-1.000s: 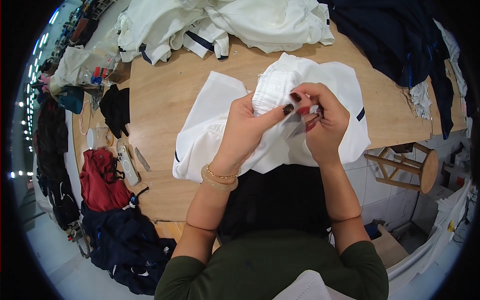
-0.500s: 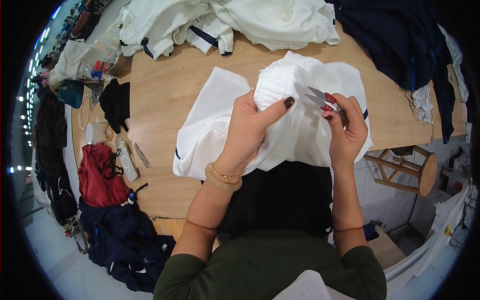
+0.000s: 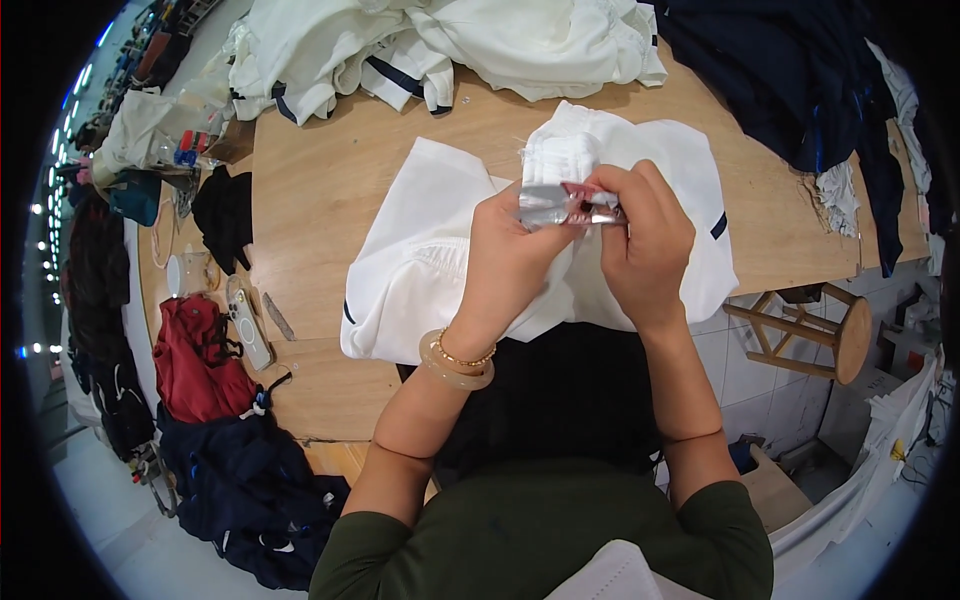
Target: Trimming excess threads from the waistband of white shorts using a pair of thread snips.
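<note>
A white garment [image 3: 400, 230] with a gathered elastic edge and dark blue trim lies spread before me on the wooden table. My left hand [image 3: 507, 250] is closed on it beside the gathered band [image 3: 560, 158]. Held in my right hand [image 3: 645, 240] are small metal thread snips [image 3: 545, 205], their blades pointing left across the band, right at my left fingers. Loose thread ends show at the band's left edge. Motion blur and the snips hide the fingertips of both hands, so whether the blades touch thread cannot be seen.
White garments [image 3: 340, 50] are heaped at the far edge of the table [image 3: 330, 230], dark navy cloth [image 3: 780, 80] at the far right. To the left lie a phone [image 3: 250, 328], a red cloth bag [image 3: 200, 355] and black fabric [image 3: 222, 215]. A wooden stool [image 3: 850, 340] stands at right.
My right hand has moved left with the snips, bringing the blades from beside the band to my left fingers. My left hand keeps its hold on the garment.
</note>
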Tool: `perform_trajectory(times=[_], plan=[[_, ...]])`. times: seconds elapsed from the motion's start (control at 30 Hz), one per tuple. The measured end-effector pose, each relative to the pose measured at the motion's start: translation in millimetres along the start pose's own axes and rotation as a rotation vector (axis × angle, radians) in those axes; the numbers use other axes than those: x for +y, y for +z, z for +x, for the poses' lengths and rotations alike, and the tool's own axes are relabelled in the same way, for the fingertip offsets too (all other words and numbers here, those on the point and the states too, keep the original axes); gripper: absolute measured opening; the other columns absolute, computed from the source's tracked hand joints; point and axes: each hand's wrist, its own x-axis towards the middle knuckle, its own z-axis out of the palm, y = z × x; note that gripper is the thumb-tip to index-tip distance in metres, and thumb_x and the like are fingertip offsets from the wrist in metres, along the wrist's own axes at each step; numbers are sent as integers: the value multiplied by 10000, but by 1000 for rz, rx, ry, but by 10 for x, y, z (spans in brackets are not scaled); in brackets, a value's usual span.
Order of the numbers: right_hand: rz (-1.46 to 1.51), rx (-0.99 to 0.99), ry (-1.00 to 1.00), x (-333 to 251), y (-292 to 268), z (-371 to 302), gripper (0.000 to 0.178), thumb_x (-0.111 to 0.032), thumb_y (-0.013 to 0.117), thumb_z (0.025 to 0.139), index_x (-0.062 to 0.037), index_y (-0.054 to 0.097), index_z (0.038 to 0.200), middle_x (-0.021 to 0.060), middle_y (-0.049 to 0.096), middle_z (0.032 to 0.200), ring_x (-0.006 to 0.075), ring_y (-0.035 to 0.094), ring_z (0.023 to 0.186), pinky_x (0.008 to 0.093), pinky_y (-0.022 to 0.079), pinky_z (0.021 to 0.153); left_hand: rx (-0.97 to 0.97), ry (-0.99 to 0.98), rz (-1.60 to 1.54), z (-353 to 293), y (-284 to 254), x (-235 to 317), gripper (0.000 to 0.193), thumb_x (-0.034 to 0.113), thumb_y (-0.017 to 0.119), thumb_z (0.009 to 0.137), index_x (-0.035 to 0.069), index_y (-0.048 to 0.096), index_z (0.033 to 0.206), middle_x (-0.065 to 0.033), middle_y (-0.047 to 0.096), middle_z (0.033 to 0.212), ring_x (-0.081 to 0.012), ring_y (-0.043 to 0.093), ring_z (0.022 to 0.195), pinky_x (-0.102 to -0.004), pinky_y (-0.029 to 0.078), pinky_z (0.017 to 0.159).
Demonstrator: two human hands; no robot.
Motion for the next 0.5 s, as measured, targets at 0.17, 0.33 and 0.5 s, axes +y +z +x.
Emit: perform_trajectory(times=[0.17, 0.33, 0.5], plan=[[765, 57, 667, -30, -133, 51, 136, -126, 519, 964, -6, 580, 983, -30, 514, 787, 46, 409, 637, 209, 363, 568, 13, -38, -146, 35, 27, -2, 211, 83, 666, 838, -41, 652, 1009, -23, 675, 888, -52, 583, 747, -218, 469, 664], [980, 151, 734, 189, -291, 35, 176, -181, 527, 973, -9, 559, 956, -36, 429, 713, 44, 322, 594, 202, 280, 528, -11, -60, -223, 36, -17, -21, 213, 82, 658, 849, -51, 646, 1015, -45, 678, 920, -74, 612, 756, -231, 491, 677], [879, 129, 611, 202, -334, -27, 154, -143, 559, 949, 9, 578, 973, -15, 438, 720, 55, 346, 582, 203, 296, 534, -31, -56, -387, 14, -14, 2, 220, 76, 649, 853, -41, 637, 1039, -36, 670, 934, -71, 596, 803, -230, 481, 703]])
